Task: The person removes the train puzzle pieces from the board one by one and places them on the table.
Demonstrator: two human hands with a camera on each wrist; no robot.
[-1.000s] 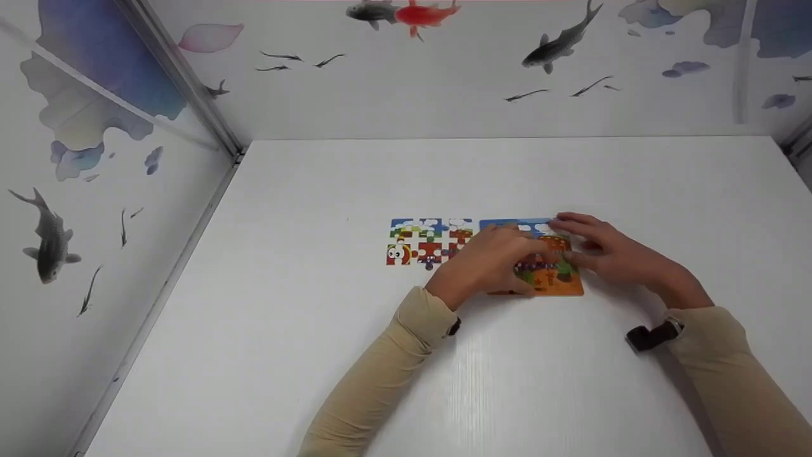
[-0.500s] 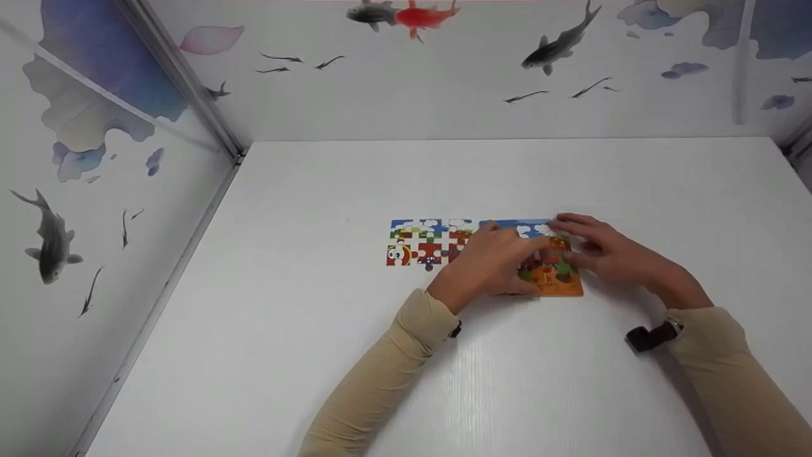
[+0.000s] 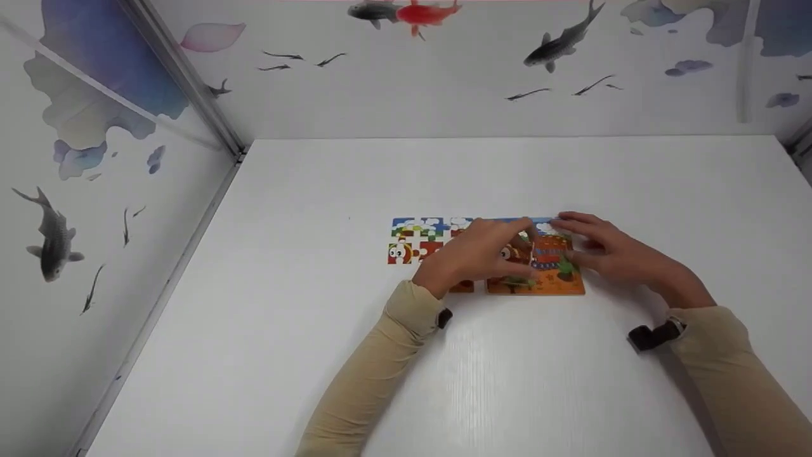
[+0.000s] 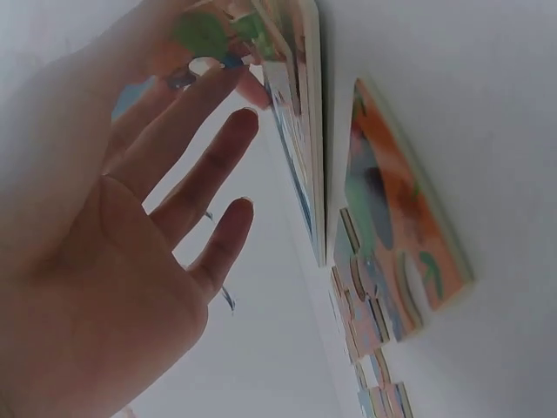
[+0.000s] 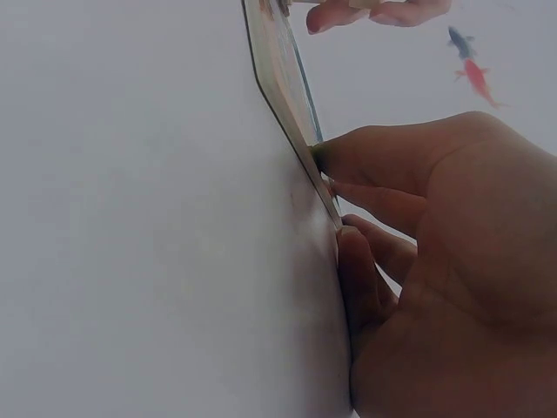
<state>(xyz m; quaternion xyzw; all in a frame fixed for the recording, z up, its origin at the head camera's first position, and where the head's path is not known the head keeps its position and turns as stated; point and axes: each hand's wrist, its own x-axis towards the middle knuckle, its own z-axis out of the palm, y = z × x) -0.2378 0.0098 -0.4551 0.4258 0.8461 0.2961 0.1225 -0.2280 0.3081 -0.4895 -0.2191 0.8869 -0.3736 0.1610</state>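
A colourful jigsaw puzzle board (image 3: 549, 285), with blue sky at the top and orange ground below, lies flat on the white table. My left hand (image 3: 466, 257) is over its left part, thumb and forefinger pinching a jigsaw piece (image 3: 517, 254) close above the board. In the left wrist view the other fingers (image 4: 222, 235) spread away from the piece. My right hand (image 3: 615, 254) holds the board's right edge, thumb on its top face and fingers along the side. Left of the board lie several loose jigsaw pieces (image 3: 399, 254), partly hidden by my left hand.
The white table (image 3: 317, 317) meets a white back wall (image 3: 431, 95) printed with fish. A similar printed panel (image 3: 108, 254) bounds the left side. Dark straps (image 3: 653, 336) sit at my wrists below tan sleeves.
My left hand has shifted slightly left and tilted, the piece now showing between its thumb and forefinger. More orange pieces show beneath its wrist. My right hand stays at the board's edge.
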